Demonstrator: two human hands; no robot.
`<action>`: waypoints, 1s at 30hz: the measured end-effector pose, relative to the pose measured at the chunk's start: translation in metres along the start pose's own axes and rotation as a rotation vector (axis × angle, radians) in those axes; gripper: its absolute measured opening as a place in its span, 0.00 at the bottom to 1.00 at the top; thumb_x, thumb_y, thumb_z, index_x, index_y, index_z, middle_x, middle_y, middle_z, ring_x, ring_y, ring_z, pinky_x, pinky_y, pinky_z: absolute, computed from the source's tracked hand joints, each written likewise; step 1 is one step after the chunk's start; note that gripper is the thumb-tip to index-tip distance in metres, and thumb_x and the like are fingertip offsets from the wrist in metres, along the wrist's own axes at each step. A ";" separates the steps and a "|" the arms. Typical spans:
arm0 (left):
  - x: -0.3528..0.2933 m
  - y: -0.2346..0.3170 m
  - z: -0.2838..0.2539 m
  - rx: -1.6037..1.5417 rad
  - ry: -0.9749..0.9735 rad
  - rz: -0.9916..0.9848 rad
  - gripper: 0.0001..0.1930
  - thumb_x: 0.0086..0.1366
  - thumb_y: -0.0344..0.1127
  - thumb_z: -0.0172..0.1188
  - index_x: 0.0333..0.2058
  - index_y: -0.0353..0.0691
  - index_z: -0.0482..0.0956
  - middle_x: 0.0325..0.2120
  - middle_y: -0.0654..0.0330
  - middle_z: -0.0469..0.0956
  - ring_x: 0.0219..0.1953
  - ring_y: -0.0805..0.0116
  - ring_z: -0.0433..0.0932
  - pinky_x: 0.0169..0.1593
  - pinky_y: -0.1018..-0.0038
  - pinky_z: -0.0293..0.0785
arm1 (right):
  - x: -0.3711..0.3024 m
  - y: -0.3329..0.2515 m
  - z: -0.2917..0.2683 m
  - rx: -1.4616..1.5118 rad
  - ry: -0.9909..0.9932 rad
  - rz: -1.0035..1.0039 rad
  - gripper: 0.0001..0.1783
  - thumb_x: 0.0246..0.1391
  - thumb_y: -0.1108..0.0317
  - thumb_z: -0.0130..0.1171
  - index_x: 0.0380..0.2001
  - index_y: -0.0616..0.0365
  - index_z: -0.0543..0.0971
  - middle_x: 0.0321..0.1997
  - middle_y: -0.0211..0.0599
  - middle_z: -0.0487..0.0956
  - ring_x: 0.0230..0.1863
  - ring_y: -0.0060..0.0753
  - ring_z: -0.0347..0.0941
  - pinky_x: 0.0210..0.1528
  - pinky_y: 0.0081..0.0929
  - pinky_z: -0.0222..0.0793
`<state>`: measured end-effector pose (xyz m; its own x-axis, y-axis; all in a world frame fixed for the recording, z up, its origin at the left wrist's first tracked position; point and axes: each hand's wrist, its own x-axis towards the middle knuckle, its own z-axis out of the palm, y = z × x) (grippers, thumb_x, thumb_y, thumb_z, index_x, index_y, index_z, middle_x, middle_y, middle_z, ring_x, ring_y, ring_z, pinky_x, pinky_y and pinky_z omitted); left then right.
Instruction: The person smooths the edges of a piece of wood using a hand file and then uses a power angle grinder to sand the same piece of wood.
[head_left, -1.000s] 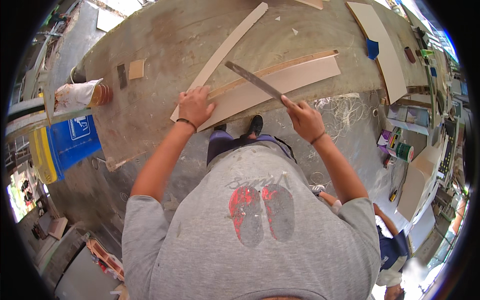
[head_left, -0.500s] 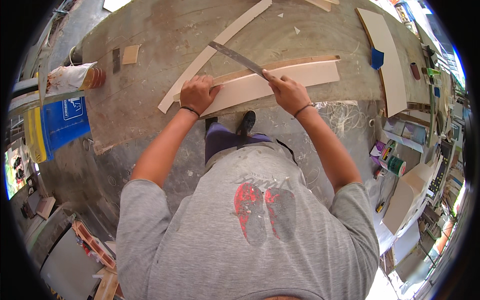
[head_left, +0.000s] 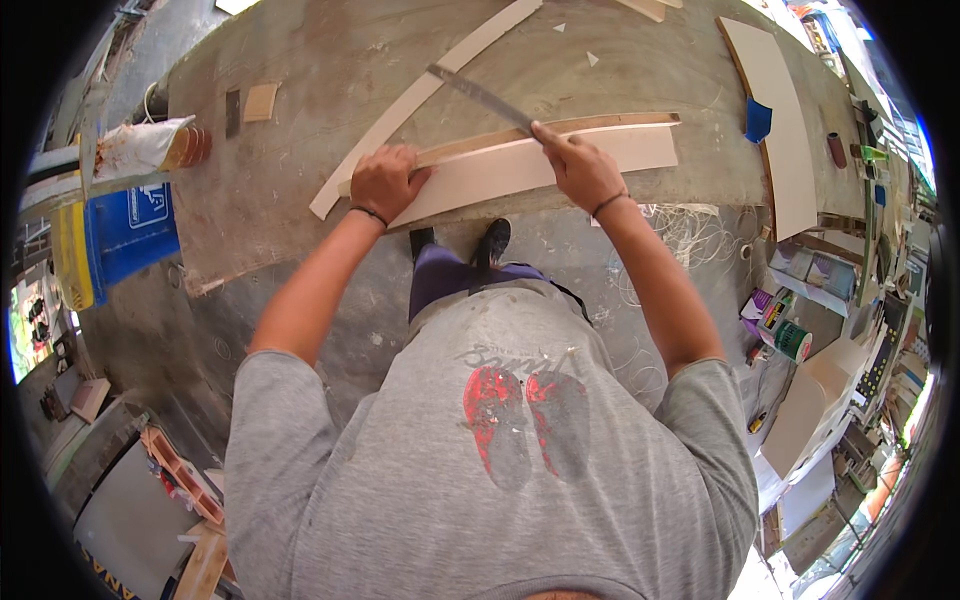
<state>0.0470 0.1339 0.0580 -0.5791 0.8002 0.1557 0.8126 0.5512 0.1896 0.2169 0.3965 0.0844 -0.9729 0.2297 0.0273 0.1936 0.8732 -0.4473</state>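
Left hand (head_left: 385, 183): in the head view, left of upper middle, it bent its fingers over the left end of the board, thumb turned rightward, probably to keep the piece from sliding.
Right hand (head_left: 583, 172): right of upper middle, it was closed around the near end of the metal file, a grip that seemed meant to steer the long tool.
Metal file (head_left: 485, 99): it slanted toward the upper left from the right fist, across the board's brown far edge; whether metal touched wood was impossible to tell.
Board (head_left: 520, 168): it lay across the upper middle of the frame, along the near side of the table (head_left: 260, 180), likely set there for easy reach.
Pale strip (head_left: 490, 37): it ran diagonally toward the top edge, passing behind the file's tip in the picture.
Hidden: fingers covered the board's left end, and the right fist concealed the file's grip.
Unclear: the brown edge could have been the board's own or a separate piece.
Cut off: the frame's lower border cropped the grey shirt (head_left: 480, 540); the blue patch (head_left: 758, 119) at upper right was hard to identify.
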 end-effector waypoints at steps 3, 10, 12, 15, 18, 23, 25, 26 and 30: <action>-0.006 -0.004 0.004 -0.010 0.005 -0.024 0.18 0.57 0.54 0.59 0.30 0.44 0.77 0.27 0.59 0.77 0.33 0.59 0.77 0.35 0.63 0.71 | -0.036 -0.013 -0.016 0.039 -0.080 0.007 0.22 0.60 0.61 0.50 0.58 0.30 0.70 0.27 0.44 0.74 0.25 0.51 0.75 0.29 0.43 0.72; -0.005 -0.003 0.005 0.004 -0.006 -0.009 0.18 0.57 0.54 0.58 0.29 0.44 0.76 0.27 0.58 0.77 0.33 0.58 0.78 0.35 0.63 0.71 | -0.050 -0.002 -0.007 -0.025 -0.079 0.063 0.22 0.60 0.61 0.49 0.58 0.31 0.70 0.28 0.44 0.74 0.25 0.53 0.75 0.29 0.45 0.72; 0.000 -0.001 0.002 0.000 0.004 -0.003 0.18 0.57 0.54 0.58 0.29 0.43 0.76 0.27 0.58 0.77 0.33 0.58 0.78 0.35 0.63 0.71 | -0.010 0.007 -0.001 -0.009 0.008 0.051 0.22 0.60 0.61 0.49 0.57 0.31 0.70 0.28 0.44 0.74 0.25 0.54 0.75 0.29 0.46 0.72; 0.002 0.000 -0.001 0.025 -0.084 -0.035 0.17 0.57 0.53 0.59 0.29 0.43 0.76 0.28 0.59 0.78 0.33 0.59 0.78 0.35 0.63 0.71 | 0.009 0.012 0.001 0.052 0.062 0.027 0.22 0.60 0.61 0.49 0.58 0.31 0.70 0.27 0.45 0.74 0.25 0.55 0.74 0.29 0.46 0.72; -0.006 -0.006 0.005 0.006 0.018 -0.021 0.17 0.56 0.52 0.60 0.30 0.44 0.77 0.28 0.59 0.78 0.34 0.59 0.78 0.36 0.63 0.71 | -0.034 -0.005 -0.013 0.019 -0.052 0.036 0.22 0.60 0.59 0.50 0.58 0.30 0.70 0.28 0.44 0.74 0.23 0.54 0.74 0.28 0.46 0.71; -0.005 -0.002 0.003 0.009 -0.017 -0.020 0.16 0.55 0.51 0.60 0.31 0.44 0.77 0.29 0.59 0.79 0.35 0.60 0.78 0.36 0.64 0.71 | -0.085 -0.002 -0.013 0.031 -0.126 0.084 0.22 0.60 0.59 0.51 0.58 0.29 0.69 0.28 0.43 0.74 0.23 0.53 0.74 0.27 0.45 0.71; -0.005 -0.002 0.001 0.002 -0.007 -0.024 0.15 0.55 0.50 0.61 0.30 0.44 0.76 0.28 0.60 0.78 0.35 0.61 0.77 0.36 0.64 0.70 | -0.060 0.000 -0.006 0.024 -0.064 0.071 0.22 0.59 0.60 0.51 0.58 0.29 0.70 0.28 0.43 0.74 0.24 0.52 0.74 0.27 0.44 0.72; -0.004 0.000 0.000 -0.007 -0.004 -0.027 0.14 0.55 0.49 0.61 0.29 0.44 0.76 0.27 0.62 0.77 0.35 0.62 0.77 0.36 0.64 0.70 | -0.036 0.002 0.000 0.020 -0.020 0.064 0.22 0.59 0.60 0.52 0.58 0.29 0.70 0.28 0.42 0.74 0.24 0.51 0.74 0.27 0.43 0.72; 0.001 0.005 -0.005 0.009 -0.030 -0.037 0.14 0.54 0.48 0.61 0.28 0.44 0.75 0.27 0.63 0.76 0.35 0.63 0.76 0.36 0.64 0.69 | 0.001 0.015 -0.001 -0.002 0.051 0.037 0.23 0.59 0.62 0.52 0.57 0.30 0.71 0.28 0.42 0.74 0.25 0.49 0.75 0.28 0.42 0.72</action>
<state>0.0498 0.1362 0.0643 -0.6065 0.7860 0.1197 0.7914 0.5824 0.1858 0.2190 0.4101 0.0785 -0.9574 0.2833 0.0565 0.2295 0.8647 -0.4467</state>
